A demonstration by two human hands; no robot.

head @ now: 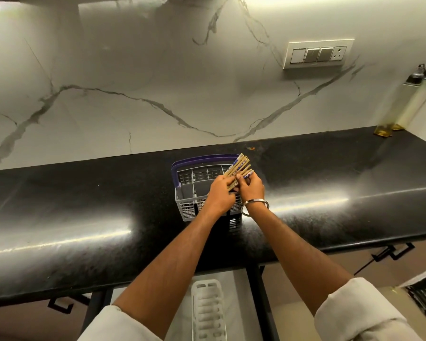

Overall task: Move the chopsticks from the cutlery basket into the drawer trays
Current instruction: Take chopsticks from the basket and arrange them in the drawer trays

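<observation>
just patterned, unlettered chopsticks (239, 169) between both hands, over basket (190, 193)

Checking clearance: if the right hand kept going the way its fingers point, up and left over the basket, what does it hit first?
The left hand: the right hand meets it across the chopsticks both grip over the cutlery basket. Depth is unclear, though.
</observation>
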